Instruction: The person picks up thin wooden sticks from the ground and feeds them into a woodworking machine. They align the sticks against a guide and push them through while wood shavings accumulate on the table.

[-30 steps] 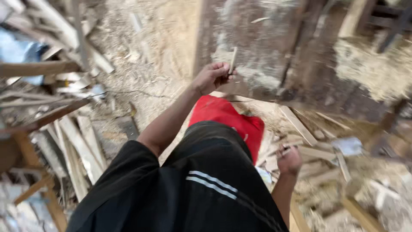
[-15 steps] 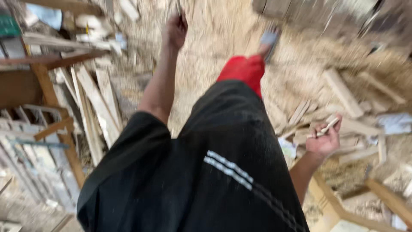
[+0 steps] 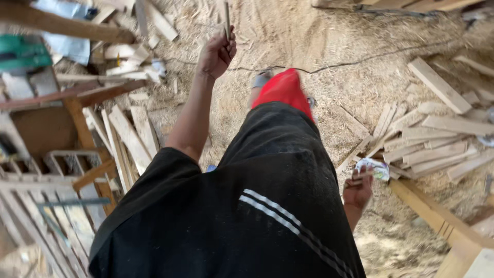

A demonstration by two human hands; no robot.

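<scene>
Since half a second ago the view has swung further over the sawdust floor, and the left hand (image 3: 216, 51), which was cut off at the top edge, now sits whole in the upper middle of the frame, arm raised forward. Its fingers are curled shut around one thin wooden stick (image 3: 227, 19), which stands nearly upright out of the fist. At far left lie a leaning wooden frame (image 3: 77, 175) and a fan of about six loose planks (image 3: 128, 141). Centre frame is filled by the person's black shirt (image 3: 242, 206) with its two white stripes, and beyond it one red-clad leg (image 3: 284, 88) stepping forward. A single dark cable (image 3: 329, 66) runs across the sawdust just past that foot. At lower right the right hand (image 3: 358, 188) hangs by the hip, fingers closed on what looks like two or three short wood slips (image 3: 357, 178), though blur hides the exact count. Right of it lies one crumpled wrapper (image 3: 374, 167), then a heap of roughly ten offcut boards (image 3: 437, 144). Walking here goes best, I judge, with both fists kept firm, the long stick held clear of the body, and the feet lifted over the cable and scraps.
</scene>
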